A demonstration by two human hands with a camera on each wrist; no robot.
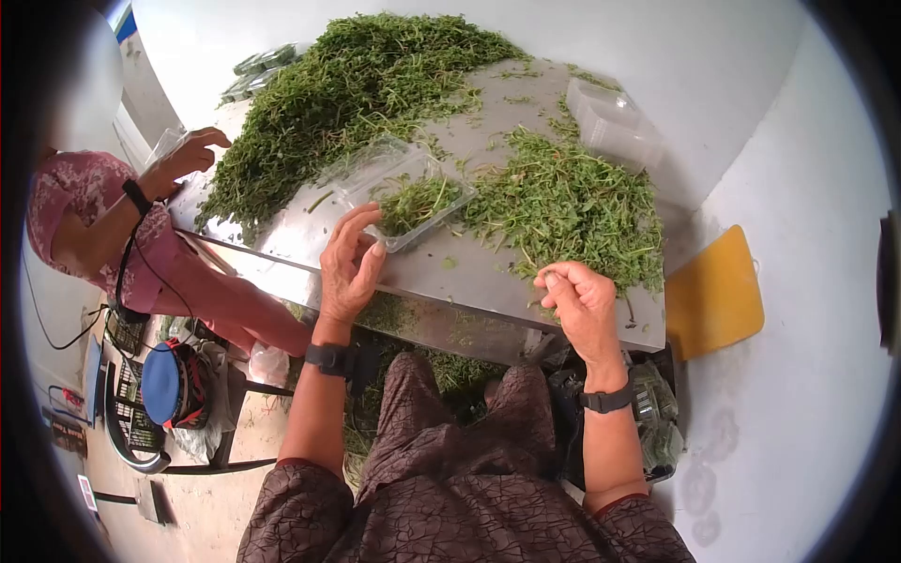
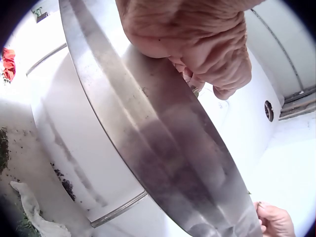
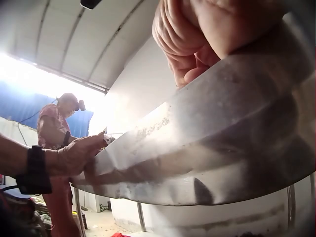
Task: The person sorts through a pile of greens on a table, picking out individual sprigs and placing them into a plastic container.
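A clear plastic clamshell box (image 1: 427, 232) lies with its lid raised on the metal table (image 1: 413, 272), leafy green stems (image 1: 413, 202) inside. My left hand (image 1: 352, 267) is at the box's near left corner, fingers loosely bent and the thumb tip right at the rim. Beside the near edge of the smaller heap of cut greens (image 1: 563, 202), my right hand (image 1: 584, 302) has thumb and forefinger together on a small bit of sprig. The same fingertips show past the table edge in the left wrist view. In the right wrist view my left hand (image 3: 81, 153) reaches over the edge.
A large mound of greens (image 1: 347, 89) covers the table's back left. Stacked clear boxes (image 1: 610, 122) stand at the back right, and a yellow board (image 1: 718, 296) leans on the wall. Another person (image 1: 103, 206) stands at the left, near a stool with a blue seat (image 1: 172, 385).
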